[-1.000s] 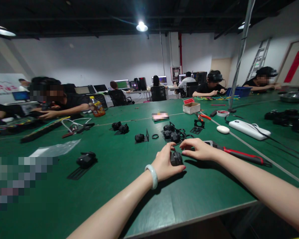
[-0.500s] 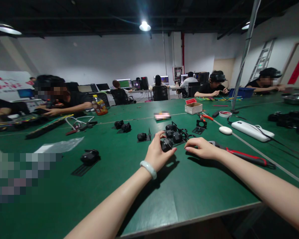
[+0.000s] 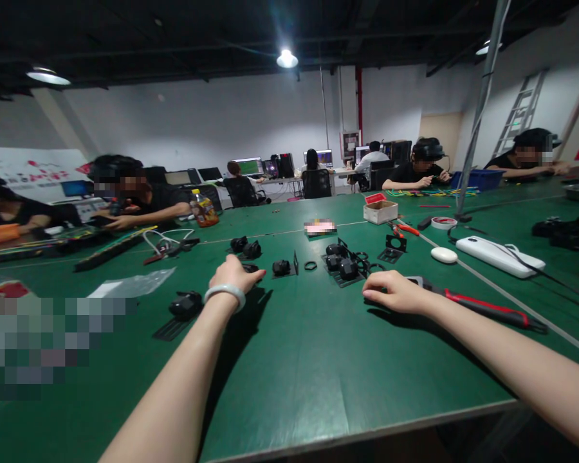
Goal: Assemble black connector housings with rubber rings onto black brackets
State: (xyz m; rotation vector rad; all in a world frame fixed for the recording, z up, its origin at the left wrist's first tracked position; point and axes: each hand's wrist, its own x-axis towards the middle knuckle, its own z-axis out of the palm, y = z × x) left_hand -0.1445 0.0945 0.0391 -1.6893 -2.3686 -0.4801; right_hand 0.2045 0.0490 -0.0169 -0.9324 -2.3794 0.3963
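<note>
My left hand (image 3: 232,278) is over the left-middle of the green table, fingers closed round a black lens-like part (image 3: 251,267), mostly hidden behind the hand. Close to its left lies a black lens unit on a slotted bracket (image 3: 186,305); to its right is a similar unit (image 3: 282,267) with an upright plate. Two more black units (image 3: 246,247) stand just beyond. My right hand (image 3: 390,290) rests loosely bent on the table with nothing seen in it, beside the head of a red-and-black tool (image 3: 487,308). Left of its fingertips sits a black cluster of lens units (image 3: 342,262).
A black ring (image 3: 311,265) and a square black bracket (image 3: 392,248) lie farther in. Beyond are a small box (image 3: 381,211), orange-handled pliers (image 3: 407,229), a white oval object (image 3: 444,255) and a white power bank-like block (image 3: 499,256). A metal pole (image 3: 477,109) rises at right. Co-workers sit across the table.
My left hand has moved left from the black cluster, carrying the lens-like part. A black ring shows where the hand was. My right hand has stayed nearly still; the view has shifted slightly.
</note>
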